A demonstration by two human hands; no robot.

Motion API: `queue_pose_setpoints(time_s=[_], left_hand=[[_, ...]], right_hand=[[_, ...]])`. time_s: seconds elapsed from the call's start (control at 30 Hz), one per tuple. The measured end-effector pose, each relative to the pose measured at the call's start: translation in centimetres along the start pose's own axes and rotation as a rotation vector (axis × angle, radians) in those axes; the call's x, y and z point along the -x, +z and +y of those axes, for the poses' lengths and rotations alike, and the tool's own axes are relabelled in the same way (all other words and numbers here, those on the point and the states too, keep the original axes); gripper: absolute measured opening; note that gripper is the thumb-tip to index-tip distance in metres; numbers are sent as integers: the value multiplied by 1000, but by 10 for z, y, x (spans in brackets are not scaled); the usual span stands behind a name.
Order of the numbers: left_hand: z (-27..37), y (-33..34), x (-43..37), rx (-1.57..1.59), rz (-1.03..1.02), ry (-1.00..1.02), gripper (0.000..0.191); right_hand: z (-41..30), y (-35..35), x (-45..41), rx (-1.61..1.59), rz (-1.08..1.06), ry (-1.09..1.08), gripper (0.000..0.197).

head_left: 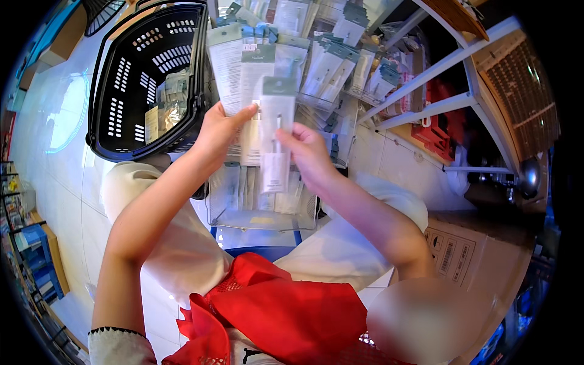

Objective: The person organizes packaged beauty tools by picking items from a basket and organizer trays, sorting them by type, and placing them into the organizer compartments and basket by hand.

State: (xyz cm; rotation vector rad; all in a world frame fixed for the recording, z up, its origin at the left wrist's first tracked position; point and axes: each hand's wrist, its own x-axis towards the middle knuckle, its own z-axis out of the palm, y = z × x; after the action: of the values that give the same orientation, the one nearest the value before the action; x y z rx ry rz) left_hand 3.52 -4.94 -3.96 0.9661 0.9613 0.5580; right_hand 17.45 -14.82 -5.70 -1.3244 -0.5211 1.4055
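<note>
Several slim clear packets with grey-green header cards are in my hands. My left hand (223,130) grips a fanned pair, a packet with printed text (226,68) and a packet with a small price sticker (258,68). My right hand (310,155) pinches a packet with a thin brush-like tool inside (277,132), which overlaps the stickered one. Behind and below the hands, a wire-mesh rack (262,222) holds many similar packets. More packets (331,68) stand in clear compartments beyond, to the upper right.
A black plastic basket (132,86) with some packets (173,91) in it stands at upper left. A white metal frame (424,109) and a red container (433,137) are at right. A cardboard box (483,255) stands beside my right knee.
</note>
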Motion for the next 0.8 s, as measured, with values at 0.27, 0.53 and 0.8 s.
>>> queue_pose_setpoints(time_s=[0.27,0.53,0.8], left_hand=[[-4,-2,-3,58,25,18,25],[10,11,6,217,35,-10,31],[-10,-11,-11,960,-1070,-24,18]], right_hand=[[-1,10,-3,-230,146,64,18],[-15,-12,-17,-924,-788,203,26],[-20,-4,-10,-932,-1116,267,32]])
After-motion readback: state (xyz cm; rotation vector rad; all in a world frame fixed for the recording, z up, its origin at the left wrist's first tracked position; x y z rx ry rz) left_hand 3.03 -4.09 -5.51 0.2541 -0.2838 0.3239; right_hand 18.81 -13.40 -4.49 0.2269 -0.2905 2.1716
